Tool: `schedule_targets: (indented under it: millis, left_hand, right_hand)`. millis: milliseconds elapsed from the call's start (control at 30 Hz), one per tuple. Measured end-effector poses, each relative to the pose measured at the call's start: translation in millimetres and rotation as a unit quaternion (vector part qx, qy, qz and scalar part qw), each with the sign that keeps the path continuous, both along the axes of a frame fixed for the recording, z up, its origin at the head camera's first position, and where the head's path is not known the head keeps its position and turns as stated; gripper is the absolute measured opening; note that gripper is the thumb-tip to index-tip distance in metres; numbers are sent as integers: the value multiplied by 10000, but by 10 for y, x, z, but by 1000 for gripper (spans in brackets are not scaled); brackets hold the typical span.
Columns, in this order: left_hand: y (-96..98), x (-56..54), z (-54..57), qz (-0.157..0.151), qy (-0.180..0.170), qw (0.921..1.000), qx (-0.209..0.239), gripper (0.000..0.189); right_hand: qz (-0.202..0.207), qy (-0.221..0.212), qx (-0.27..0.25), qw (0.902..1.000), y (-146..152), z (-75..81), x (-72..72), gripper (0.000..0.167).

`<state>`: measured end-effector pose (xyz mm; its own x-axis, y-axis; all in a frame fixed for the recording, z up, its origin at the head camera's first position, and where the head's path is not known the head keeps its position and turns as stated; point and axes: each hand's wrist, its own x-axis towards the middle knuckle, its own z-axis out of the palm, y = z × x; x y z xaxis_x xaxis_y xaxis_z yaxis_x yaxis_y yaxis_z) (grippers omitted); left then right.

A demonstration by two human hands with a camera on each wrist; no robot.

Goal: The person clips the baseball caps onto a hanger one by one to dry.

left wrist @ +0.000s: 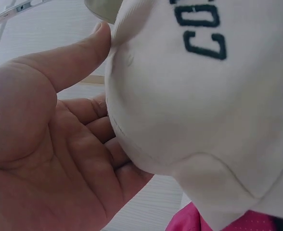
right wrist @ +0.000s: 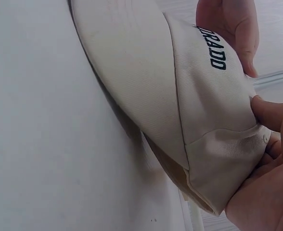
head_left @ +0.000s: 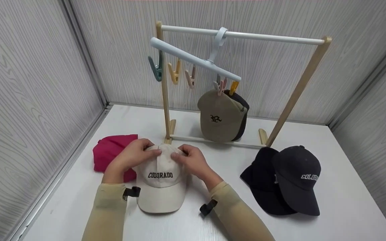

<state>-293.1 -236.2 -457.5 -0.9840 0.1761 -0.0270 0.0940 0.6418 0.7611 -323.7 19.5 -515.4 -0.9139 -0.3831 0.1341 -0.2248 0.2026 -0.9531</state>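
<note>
A cream baseball cap (head_left: 161, 197) with dark COLORADO lettering is between both hands, its brim toward the person. My left hand (head_left: 134, 155) holds the crown from the left, thumb on the front and fingers behind. On the other side my right hand (head_left: 194, 162) grips the crown the same way, its thumb pressed near the top. The right wrist view shows the brim of the cap (right wrist: 127, 72) close over the white table (right wrist: 31, 120). A crumpled magenta cap (head_left: 112, 150) lies just beyond the left hand.
Behind stands a wood-and-white rack (head_left: 266, 36) with a pale blue hanger (head_left: 186, 55) carrying several clips. An olive cap (head_left: 218, 117) and a dark cap (head_left: 243, 100) hang from it. Two dark caps overlap at right, the front one a COLORADO cap (head_left: 297, 174).
</note>
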Motion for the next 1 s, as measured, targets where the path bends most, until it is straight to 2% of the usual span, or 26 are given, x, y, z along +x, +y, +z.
schedule_targets:
  millis: [367, 633, 1000]
  left_hand:
    - [-19, -5, -29, -116, -17, 9999, 32, 36]
    - [14, -13, -3, -204, 119, 9997, 40, 31]
    - [97, -5, 21, -211, 318, 9980, 508, 21]
  right_hand:
    - [-107, -224, 75, 9997, 102, 53, -42, 21]
    - [-185, -69, 239, 9995, 152, 70, -60, 21]
    - [-235, -2, 249, 9994, 226, 122, -93, 23]
